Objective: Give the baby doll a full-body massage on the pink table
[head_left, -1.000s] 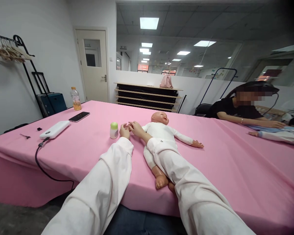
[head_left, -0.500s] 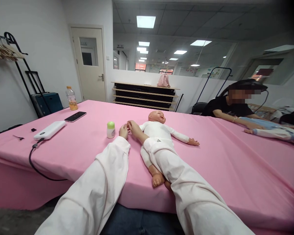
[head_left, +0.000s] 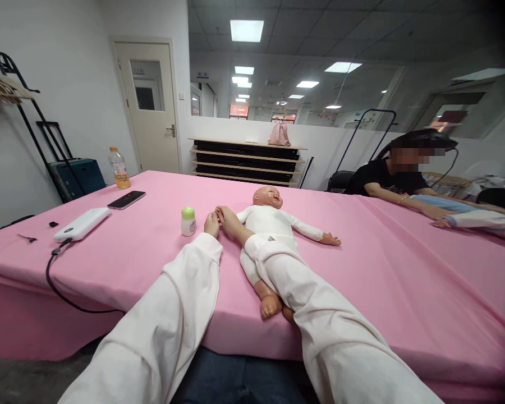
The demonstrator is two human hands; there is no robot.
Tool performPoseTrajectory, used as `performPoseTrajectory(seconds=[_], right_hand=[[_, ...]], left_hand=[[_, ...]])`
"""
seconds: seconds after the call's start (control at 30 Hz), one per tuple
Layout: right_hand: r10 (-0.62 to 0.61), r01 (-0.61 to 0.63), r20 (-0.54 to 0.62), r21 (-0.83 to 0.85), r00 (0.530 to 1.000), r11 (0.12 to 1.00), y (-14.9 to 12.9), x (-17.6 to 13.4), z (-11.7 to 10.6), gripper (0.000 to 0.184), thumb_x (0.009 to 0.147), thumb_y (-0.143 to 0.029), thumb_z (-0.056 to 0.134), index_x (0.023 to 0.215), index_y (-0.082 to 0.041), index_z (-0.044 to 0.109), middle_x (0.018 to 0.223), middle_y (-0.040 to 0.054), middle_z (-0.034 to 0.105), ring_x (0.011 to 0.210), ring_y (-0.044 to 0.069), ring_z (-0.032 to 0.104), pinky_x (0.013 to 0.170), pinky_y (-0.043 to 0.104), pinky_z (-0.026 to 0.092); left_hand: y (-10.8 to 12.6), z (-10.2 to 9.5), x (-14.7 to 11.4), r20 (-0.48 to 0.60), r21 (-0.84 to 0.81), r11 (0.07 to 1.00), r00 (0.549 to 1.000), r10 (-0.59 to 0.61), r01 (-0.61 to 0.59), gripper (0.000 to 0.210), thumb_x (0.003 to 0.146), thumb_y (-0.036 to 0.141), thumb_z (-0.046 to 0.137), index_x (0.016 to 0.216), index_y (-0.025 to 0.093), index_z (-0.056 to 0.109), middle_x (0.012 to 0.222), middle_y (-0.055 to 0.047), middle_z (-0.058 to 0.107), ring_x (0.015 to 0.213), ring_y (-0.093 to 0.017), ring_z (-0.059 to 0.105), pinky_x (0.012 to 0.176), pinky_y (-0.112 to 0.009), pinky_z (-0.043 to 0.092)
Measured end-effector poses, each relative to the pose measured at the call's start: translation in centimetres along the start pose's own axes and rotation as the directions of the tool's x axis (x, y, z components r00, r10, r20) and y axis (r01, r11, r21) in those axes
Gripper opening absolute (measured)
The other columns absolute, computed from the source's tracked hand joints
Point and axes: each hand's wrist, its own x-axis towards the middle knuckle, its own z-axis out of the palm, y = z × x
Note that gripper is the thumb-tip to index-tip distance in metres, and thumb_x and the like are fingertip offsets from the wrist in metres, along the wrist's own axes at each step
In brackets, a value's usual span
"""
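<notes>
A baby doll (head_left: 269,221) in a white bodysuit lies on its back on the pink-covered table, head away from me. My left hand (head_left: 211,224) and my right hand (head_left: 231,223) meet beside its shoulder, fingers curled together. The doll's arm on that side runs in behind my right hand, and its end is hidden by my closed fingers, which appear to hold the doll's hand. My right forearm crosses over the doll's lower body and legs. Just left of my left hand stands a small white bottle (head_left: 188,225) with a green cap.
On the pink tablecloth (head_left: 362,269) at left lie a white power bank (head_left: 82,224) with a black cable, a phone (head_left: 127,200) and a drink bottle (head_left: 120,171). Across the table at right, a person (head_left: 387,179) leans over another doll (head_left: 480,221) in blue and white.
My view has shifted slightly, so everything sits a little higher and further left. My hands stay together beside the doll. The person at right has moved their doll slightly.
</notes>
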Motion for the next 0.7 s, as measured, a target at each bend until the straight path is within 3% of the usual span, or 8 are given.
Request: performPoseTrajectory(seconds=[0.13,0.27,0.5,0.6,0.7], right_hand=[[-0.009,0.009,0.027,0.003,1.0,1.0,0.0,0.1,-0.6,0.026,0.091,-0.034,0.05,0.104,-0.014,0.059,0.099,0.0044,0.061,0.089,0.017,0.06,0.077,0.034,0.052],[-0.001,0.002,0.043,-0.011,0.999,1.0,0.2,0.4,-0.8,0.032,0.09,-0.036,0.053,0.112,-0.013,0.056,0.11,0.0061,0.058,0.095,0.019,0.059,0.081,0.037,0.052],[-0.001,0.004,0.053,-0.059,0.999,0.998,0.9,0.6,0.5,0.028,0.09,-0.034,0.052,0.11,-0.014,0.056,0.111,0.0067,0.058,0.096,0.018,0.058,0.084,0.037,0.049],[-0.007,0.012,0.053,-0.086,0.999,0.996,1.2,0.7,1.0,0.02,0.092,-0.025,0.046,0.104,-0.013,0.057,0.106,0.0086,0.059,0.095,0.017,0.055,0.088,0.036,0.044],[-0.004,0.01,0.037,-0.174,0.999,0.985,1.3,0.8,1.1,0.021,0.093,-0.02,0.037,0.1,-0.013,0.056,0.102,0.0102,0.059,0.092,0.016,0.053,0.087,0.032,0.041]], left_hand=[[0.4,0.2,-0.6,0.023,0.136,0.986,0.996,0.09,-0.092,0.02,0.091,0.031,0.045,0.1,0.016,0.054,0.106,-0.01,0.062,0.09,-0.016,0.062,0.067,-0.024,0.051],[0.4,0.4,-0.8,0.03,0.158,0.979,0.991,0.128,-0.132,0.019,0.084,0.026,0.056,0.101,0.017,0.054,0.111,-0.009,0.061,0.093,-0.016,0.061,0.071,-0.024,0.051],[0.3,0.3,-0.4,-0.008,-0.077,0.997,1.0,-0.006,0.006,0.017,0.09,0.021,0.042,0.102,0.016,0.052,0.102,-0.01,0.064,0.079,-0.014,0.064,0.06,-0.023,0.051],[0.3,0.4,-0.2,-0.039,-0.051,0.999,0.999,-0.013,0.011,0.019,0.091,0.022,0.04,0.1,0.015,0.055,0.097,-0.01,0.065,0.077,-0.014,0.064,0.061,-0.024,0.051],[0.2,0.4,-0.2,0.005,-0.006,0.999,0.999,0.042,-0.041,0.024,0.092,0.025,0.036,0.101,0.015,0.057,0.1,-0.011,0.065,0.08,-0.015,0.064,0.061,-0.025,0.051]])
